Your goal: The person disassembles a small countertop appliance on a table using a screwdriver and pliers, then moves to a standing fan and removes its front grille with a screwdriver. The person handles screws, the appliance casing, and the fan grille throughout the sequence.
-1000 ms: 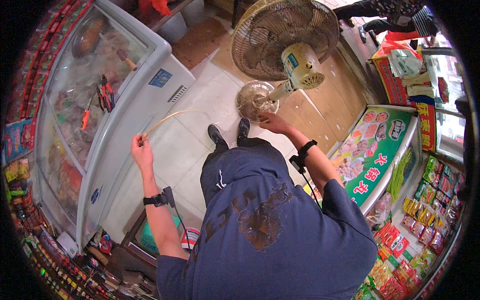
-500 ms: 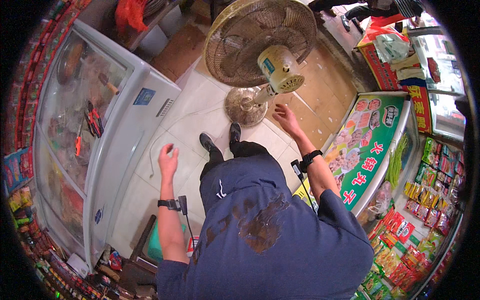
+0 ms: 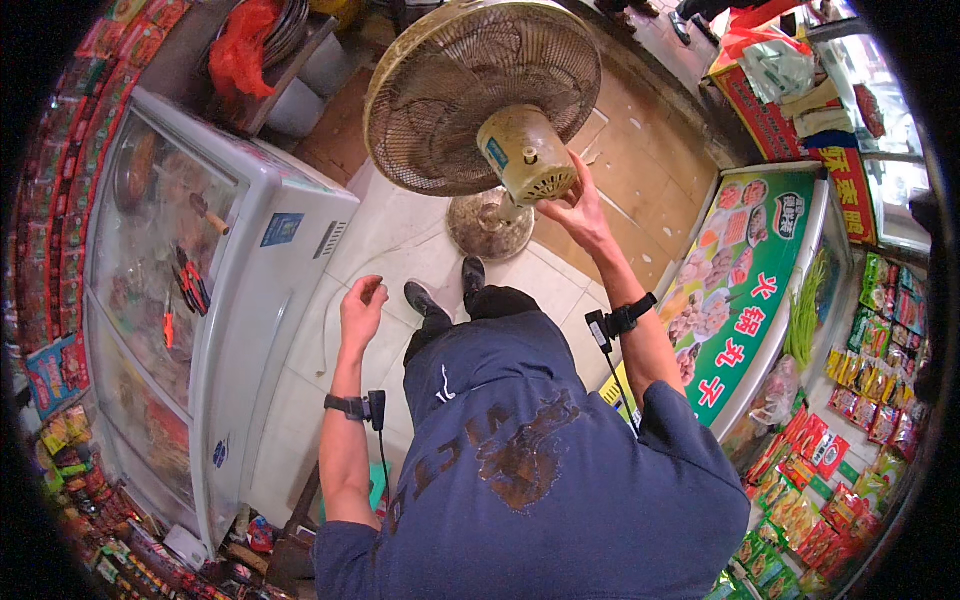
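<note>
A dusty stand fan point(image 3: 480, 100) with a rusty-looking wire grille rises ahead of me, its round base point(image 3: 490, 225) on the floor past my shoes. My right hand point(image 3: 580, 208) grips the back end of its beige motor housing point(image 3: 522, 150), fingers along the right side and thumb below. The fan head leans left over the base and hides most of the pole. My left hand point(image 3: 363, 310) hangs in the air between my body and the white chest freezer, loosely curled and holding nothing, with the thumb apart from the fingers.
At left stands the white chest freezer point(image 3: 290, 215), with red-and-black handled pliers point(image 3: 190, 280) on its glass lid. To the right is a display case point(image 3: 745, 280) with a green picture panel. Packaged snacks point(image 3: 800, 530) fill the lower right. A thin cord point(image 3: 325, 340) lies on the tiles.
My right hand has moved up and taken hold of the motor housing. The fan head sits further left in view. My left hand has come slightly inward, its fingers more curled.
</note>
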